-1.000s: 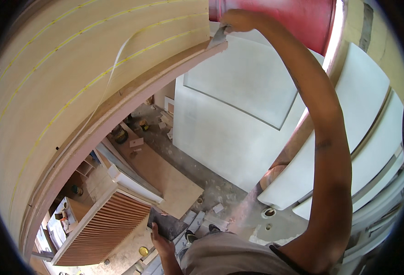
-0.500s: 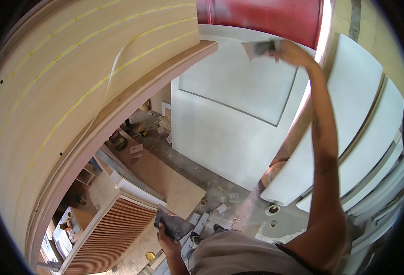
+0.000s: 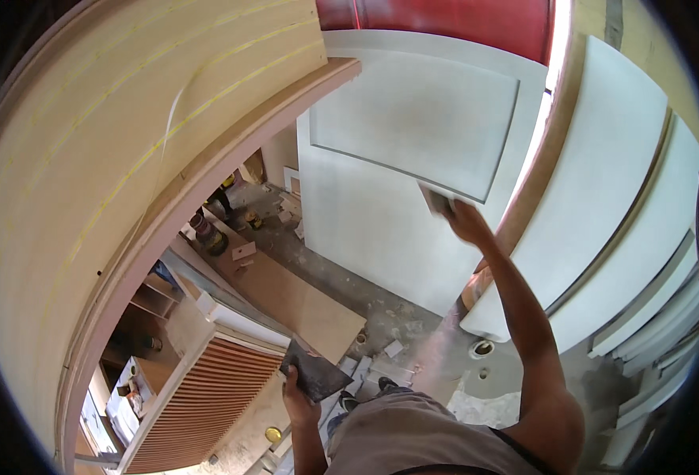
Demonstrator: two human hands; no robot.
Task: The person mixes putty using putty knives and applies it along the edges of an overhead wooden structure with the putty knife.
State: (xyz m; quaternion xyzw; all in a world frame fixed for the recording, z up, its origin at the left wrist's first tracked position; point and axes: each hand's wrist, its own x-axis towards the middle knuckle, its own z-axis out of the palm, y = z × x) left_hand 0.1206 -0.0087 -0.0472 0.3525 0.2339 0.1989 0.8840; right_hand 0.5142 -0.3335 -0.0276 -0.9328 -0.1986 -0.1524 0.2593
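Note:
A tall white panel [image 3: 373, 214] with a recessed rectangular frame stands in front of me. My right hand [image 3: 471, 223] is closed round a putty knife [image 3: 435, 198], blurred by motion. The flared blade is at the panel, just below the lower groove of the frame; whether it touches cannot be told. Low and nearer my body, my left hand [image 3: 300, 404] grips a dark grey flat plate [image 3: 318, 377] by its left edge. My left thumb lies on top of the plate and the other fingers are mostly hidden under it.
A large tan board [image 3: 127, 158] with yellow lines fills the left. White curved panels [image 3: 603, 174] lean at right, and a red surface [image 3: 452, 28] rises behind. Below lie a slatted wood panel [image 3: 207, 396], a brown board [image 3: 294, 301], a tin [image 3: 484, 349] and scattered debris.
My right hand has brought the putty knife down from the panel's top edge to below the frame. My left hand with the plate has shifted slightly right in view, as the whole view has moved.

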